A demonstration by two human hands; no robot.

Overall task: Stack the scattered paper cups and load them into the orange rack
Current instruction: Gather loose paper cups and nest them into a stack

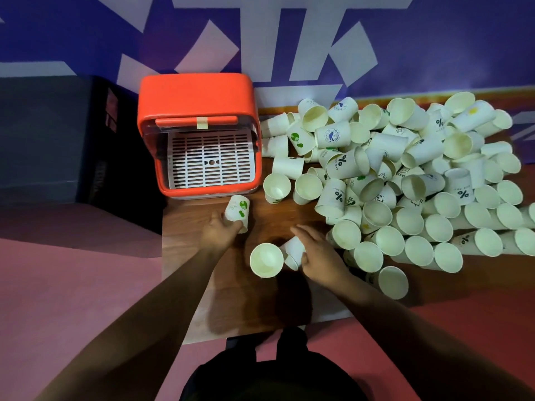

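My left hand (219, 230) grips a white paper cup with a green print (238, 210), held bottom-up just in front of the orange rack (197, 101). The rack stands at the table's far left, its front open onto a white slotted tray (211, 162) with nothing on it. My right hand (320, 256) is closed on a plain white cup (293, 251) lying on its side. An upright open cup (266, 260) stands right beside it, touching. A big heap of white paper cups (405, 180) covers the table's right half.
The wooden table (260, 302) ends at its left edge beside the rack and at the near edge by my legs. A dark box (58, 140) stands left of the rack. Blue-and-white wall behind. Two upright cups (277, 187) stand right of the rack.
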